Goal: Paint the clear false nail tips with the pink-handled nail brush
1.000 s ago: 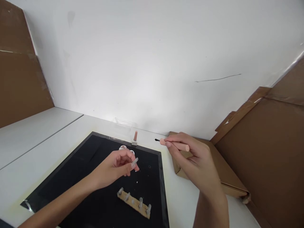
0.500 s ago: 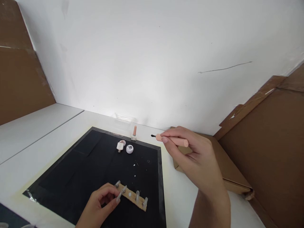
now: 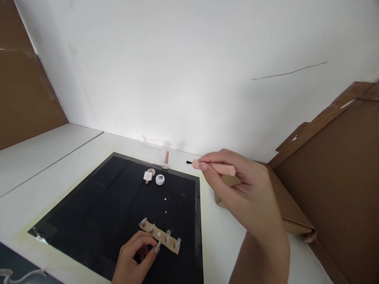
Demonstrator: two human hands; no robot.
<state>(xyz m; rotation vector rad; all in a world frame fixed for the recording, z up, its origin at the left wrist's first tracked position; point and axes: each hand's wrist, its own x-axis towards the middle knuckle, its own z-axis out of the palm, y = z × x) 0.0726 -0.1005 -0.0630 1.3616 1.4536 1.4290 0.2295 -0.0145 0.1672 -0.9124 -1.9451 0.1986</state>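
My right hand (image 3: pixel 233 181) is raised over the right side, closed around a pink brush handle (image 3: pixel 220 168) whose dark bristles point left. Low in the middle, my left hand (image 3: pixel 137 252) pinches a small pale nail tip (image 3: pixel 158 246) between thumb and fingers, in front of a tan strip (image 3: pixel 162 238). Several clear nail tips stand on this strip, among them one (image 3: pixel 168 236) right of the middle. A white dot (image 3: pixel 159 234) shows between them on the strip.
On the black mat (image 3: pixel 89 205) are a round white pot (image 3: pixel 160 180), another pot (image 3: pixel 151 172) and a white square bottle (image 3: pixel 147 176). A pink-capped bottle (image 3: pixel 166 159) stands at the mat's back edge. A cardboard box (image 3: pixel 287 205) lies right; a clear tray (image 3: pixel 154 141) sits behind.
My left hand has moved right along the strip, with the nail tip in its pinch. My right hand still holds the brush in nearly the same place. The view has shifted slightly.
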